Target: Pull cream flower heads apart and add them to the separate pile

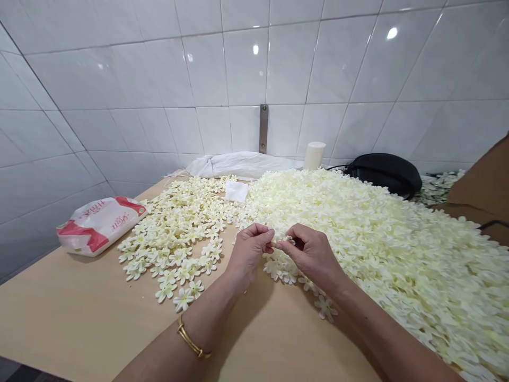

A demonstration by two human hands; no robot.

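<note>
My left hand (250, 249) and my right hand (308, 252) meet above the wooden table (79, 318), fingers pinched together on a small cream fabric flower (279, 240) held between them. A gold bangle (191, 339) circles my left wrist. Under my hands lies a small cluster of the same flowers (280, 270). To the left, several flowers lie spread flat and apart (178, 233). To the right, a big heap of flowers (377, 239) covers the table.
A red and white plastic packet (97, 223) lies at the left edge. At the back are a white cloth bag (238, 163), a white cylinder (314, 155), a black case (385, 172) and a brown cardboard piece (485, 185). White tiled walls enclose the corner.
</note>
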